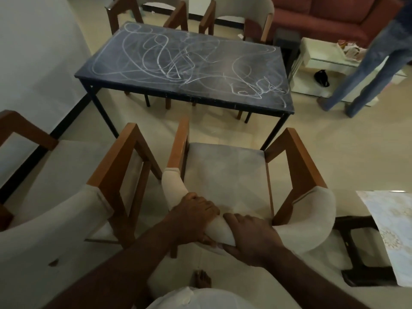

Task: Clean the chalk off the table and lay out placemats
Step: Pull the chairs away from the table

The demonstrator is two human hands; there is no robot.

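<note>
A dark table (214,101) with thin black legs stands ahead, its top covered in white chalk scribbles (169,59). Between me and it is a wooden armchair (225,172) with pale cushions. My left hand (194,215) and my right hand (249,237) both grip the padded top of its backrest, side by side. A stack of pale patterned placemats (388,230) lies on a dark stand at the right edge.
A second armchair (66,197) stands close on the left. Two more chairs (236,16) sit behind the table. A red sofa (330,16) and white low table (321,56) are at back right, where a person in jeans (365,65) stands. A wall runs along the left.
</note>
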